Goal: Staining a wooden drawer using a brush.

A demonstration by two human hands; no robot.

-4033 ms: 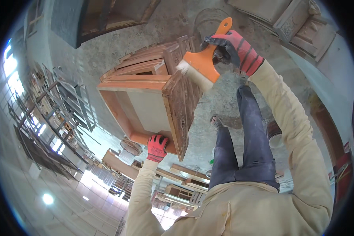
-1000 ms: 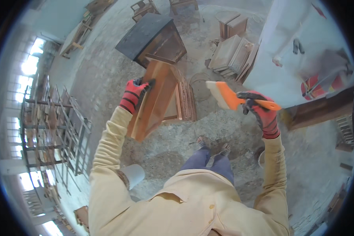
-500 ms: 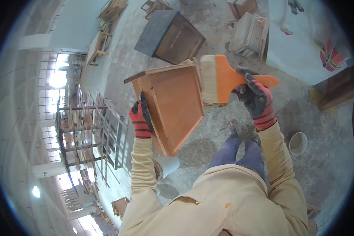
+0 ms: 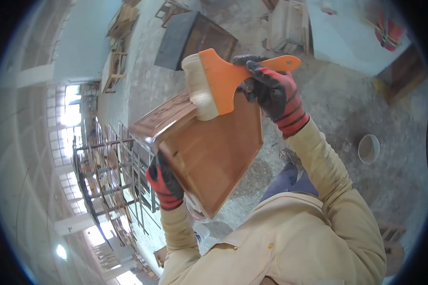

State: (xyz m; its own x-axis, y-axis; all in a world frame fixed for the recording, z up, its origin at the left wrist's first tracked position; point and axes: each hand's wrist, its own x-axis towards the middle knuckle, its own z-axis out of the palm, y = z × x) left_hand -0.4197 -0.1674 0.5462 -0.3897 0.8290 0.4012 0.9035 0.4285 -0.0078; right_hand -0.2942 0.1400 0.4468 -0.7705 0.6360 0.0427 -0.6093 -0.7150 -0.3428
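My left hand (image 4: pixel 165 183), in a red and black glove, grips the near left edge of a reddish-brown wooden drawer (image 4: pixel 218 159). The drawer is tilted, its flat, rimmed underside facing me and its carved front panel (image 4: pixel 164 114) toward the far left. In my right hand (image 4: pixel 275 92), gloved alike, is a wide paintbrush (image 4: pixel 223 80) with an orange handle. Its pale bristles lie over the far edge of the drawer, by the carved panel, and hide part of that edge. Wet-looking shine shows at the panel's near corner.
A dark cabinet (image 4: pixel 195 40) stands on the concrete floor beyond the drawer. Farther right are pale wooden pieces (image 4: pixel 287 26). A white bucket (image 4: pixel 368 148) is on the floor to my right. Metal racks (image 4: pixel 107 171) line the left side.
The brush has moved left from beside the drawer to over its carved panel. The drawer has turned, so the panel's carved face now shows.
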